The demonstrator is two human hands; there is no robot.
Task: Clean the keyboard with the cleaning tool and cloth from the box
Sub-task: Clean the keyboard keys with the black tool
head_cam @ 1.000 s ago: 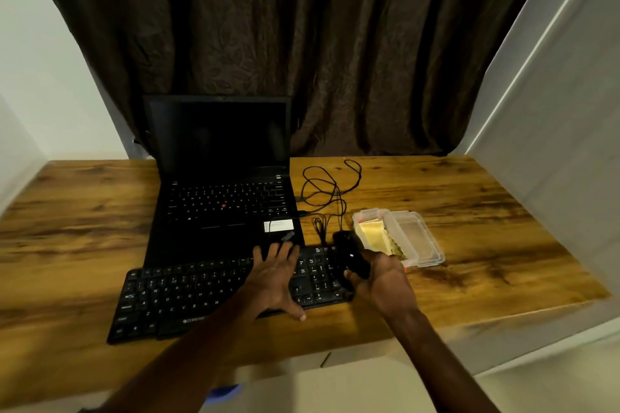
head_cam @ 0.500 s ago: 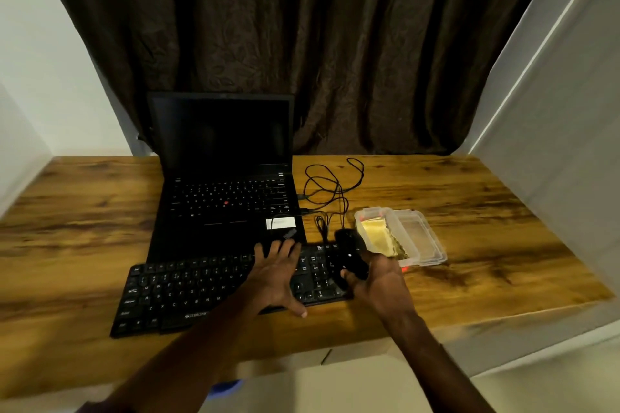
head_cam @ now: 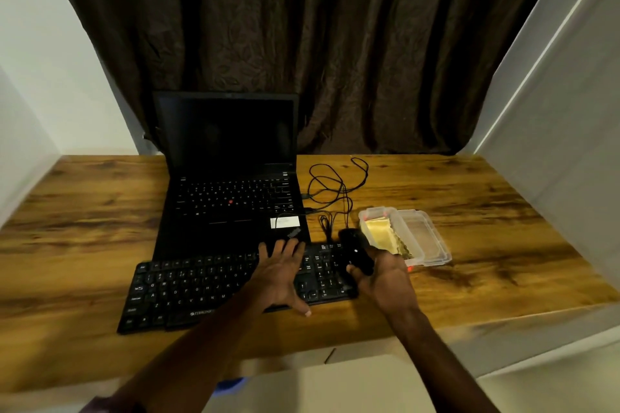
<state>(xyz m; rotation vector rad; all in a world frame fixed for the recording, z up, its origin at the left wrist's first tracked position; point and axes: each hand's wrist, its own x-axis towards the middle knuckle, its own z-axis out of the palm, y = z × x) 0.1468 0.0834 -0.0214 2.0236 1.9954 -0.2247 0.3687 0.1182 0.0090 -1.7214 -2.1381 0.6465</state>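
From my seat, much of this is dim. My left hand [head_cam: 278, 275] lies flat on the right half of the black keyboard [head_cam: 208, 288], fingers [head_cam: 281, 246] spread over the keys, thumb reaching past the front edge onto the tabletop [head_cam: 486, 228]. It and its forearm cover several keys and cut off the white lettering on the front lip, where I read only "ZEBRONI". The key legends are white but mostly too small to read.

My right hand [head_cam: 385, 278] holds the cleaning tool [head_cam: 356, 250] over the keyboard's right end, fingers curled round its lower part. The tool is a rounded, matte black body with one small white dot; against the black keys its outline is hard to trace, and I cannot tell which end does the cleaning.

Just beyond that hand sits the clear plastic box [head_cam: 379, 213], with red spots at its edges. The folded yellow cloth [head_cam: 380, 233] lies inside. A second clear piece adjoins it on the right; I cannot tell whether that is a lid or a tray.

Behind the keyboard stands an open black laptop [head_cam: 231, 198], its screen dark, with a red nub among its keys and a white sticker [head_cam: 284, 222] whose print is illegible. Thin black cables [head_cam: 335, 184] loop over the wood-grain surface. A crinkled brown curtain [head_cam: 302, 43] hangs behind.
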